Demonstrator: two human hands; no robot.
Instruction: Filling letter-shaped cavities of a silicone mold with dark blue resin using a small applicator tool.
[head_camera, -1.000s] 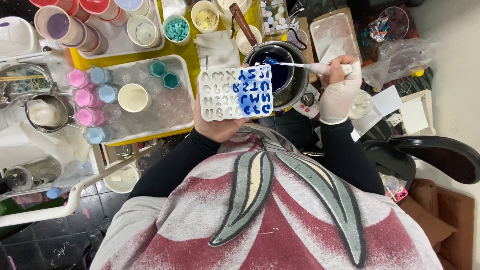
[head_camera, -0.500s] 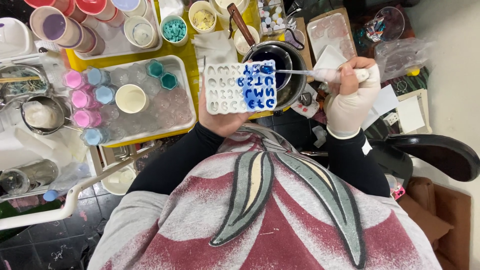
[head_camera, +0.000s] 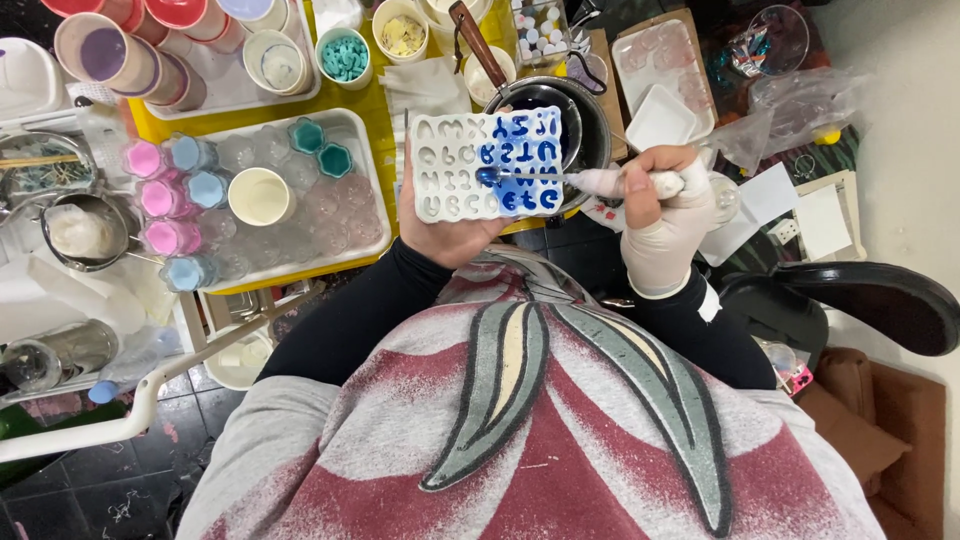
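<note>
My left hand (head_camera: 445, 225) grips a white letter mould (head_camera: 450, 170) from underneath and holds it level in front of me. The mould's right half is filled with blue liquid; its left half is white. My right hand (head_camera: 662, 215), in a white glove, holds a small spoon (head_camera: 560, 178) by its white handle. The spoon's tip carries blue liquid and rests over the mould's lower middle cells. Behind the mould sits a dark metal pot (head_camera: 585, 120) of blue liquid with a wooden-handled tool in it.
A yellow table (head_camera: 385, 90) carries a white tray (head_camera: 345, 260) with clear, pink, blue and teal moulds and a cream cup (head_camera: 260, 195). Cups of coloured wax stand at the back left. A metal bowl (head_camera: 85, 230) sits at left; a black chair (head_camera: 870, 295) at right.
My right hand has swung the spoon from the pot back over the mould, bringing its blue tip down to the lower middle cells. The mould has stayed in my left hand.
</note>
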